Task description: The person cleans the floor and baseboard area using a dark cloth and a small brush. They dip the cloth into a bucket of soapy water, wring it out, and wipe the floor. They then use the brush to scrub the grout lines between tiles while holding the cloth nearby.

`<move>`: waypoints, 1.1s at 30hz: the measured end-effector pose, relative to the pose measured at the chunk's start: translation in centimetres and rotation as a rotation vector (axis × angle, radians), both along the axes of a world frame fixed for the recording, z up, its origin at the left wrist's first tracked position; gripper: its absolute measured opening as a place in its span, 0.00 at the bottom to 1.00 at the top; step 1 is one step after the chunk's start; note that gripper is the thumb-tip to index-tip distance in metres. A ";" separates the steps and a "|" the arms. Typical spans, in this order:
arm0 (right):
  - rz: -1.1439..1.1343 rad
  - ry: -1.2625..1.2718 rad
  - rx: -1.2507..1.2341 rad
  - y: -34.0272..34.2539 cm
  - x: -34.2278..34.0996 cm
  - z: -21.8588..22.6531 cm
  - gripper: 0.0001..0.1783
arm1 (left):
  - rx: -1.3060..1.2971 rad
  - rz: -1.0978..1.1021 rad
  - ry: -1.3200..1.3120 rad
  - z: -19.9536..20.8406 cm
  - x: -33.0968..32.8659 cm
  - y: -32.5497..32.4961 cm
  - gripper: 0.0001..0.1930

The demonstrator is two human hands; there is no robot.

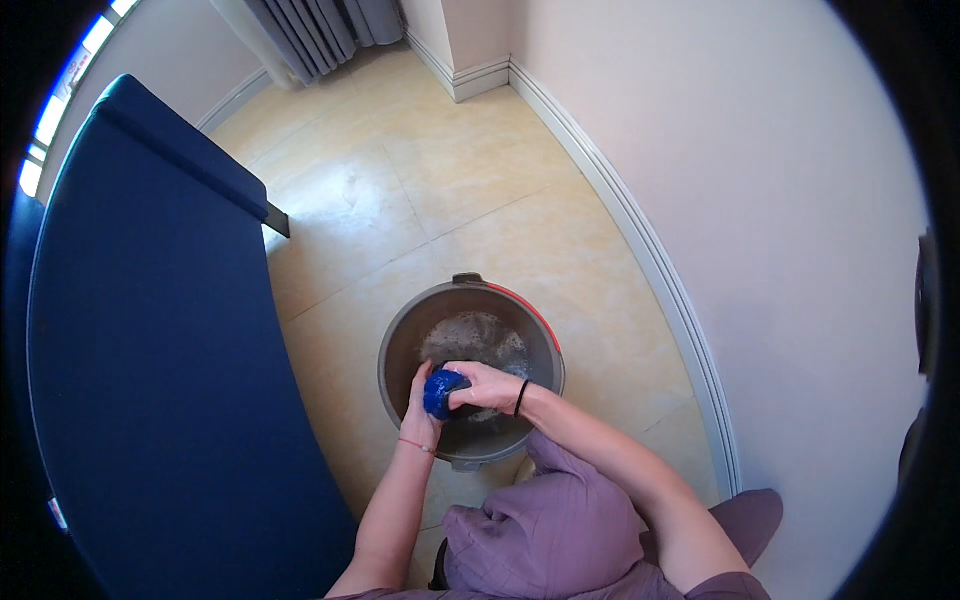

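Purple clothing [560, 530] fills lower centre. Mid-frame, left hand [420, 415] and right hand [488, 387] grip a blue bundle [440, 394] over a bucket [391, 350]; washing seems underway: suds [470, 333] made, bundle not yet laid aside.

Bucket [405, 345] is standing on the floor [350, 190], between the sofa [170, 350] at left and the wall [780, 200] at right. Its handle [528, 309] is lying along the far right rim. Sudsy water [470, 335] is sitting inside. Left hand [418, 408] and right hand [487, 387] are meeting over the bucket's mouth, a wet bundle [441, 393] resting between them. Baseboard [640, 240] is running along the wall's foot. Curtain [320, 40] is hanging well beyond the bucket, far left. The person's clothing [580, 520] is occupying the near side, just before the bucket.
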State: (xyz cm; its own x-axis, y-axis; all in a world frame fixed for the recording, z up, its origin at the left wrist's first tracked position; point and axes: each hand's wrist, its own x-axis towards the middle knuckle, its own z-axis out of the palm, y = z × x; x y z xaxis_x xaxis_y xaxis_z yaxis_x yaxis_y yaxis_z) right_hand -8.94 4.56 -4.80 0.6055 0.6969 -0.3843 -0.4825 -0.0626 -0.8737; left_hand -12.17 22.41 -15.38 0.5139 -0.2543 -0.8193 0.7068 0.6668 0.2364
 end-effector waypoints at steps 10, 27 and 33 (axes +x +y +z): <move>-0.467 -0.409 -0.633 4.0 -0.7 -3.3 0.25 | 0.115 0.072 -0.032 -1.0 0.4 -3.7 0.22; 0.435 -0.553 -1.212 0.2 -0.1 -6.6 0.32 | 0.510 0.083 0.242 4.4 0.6 -4.5 0.26; 0.488 -0.276 -1.058 -0.6 0.6 -9.5 0.30 | 0.249 0.034 0.240 -2.6 -0.1 -3.1 0.24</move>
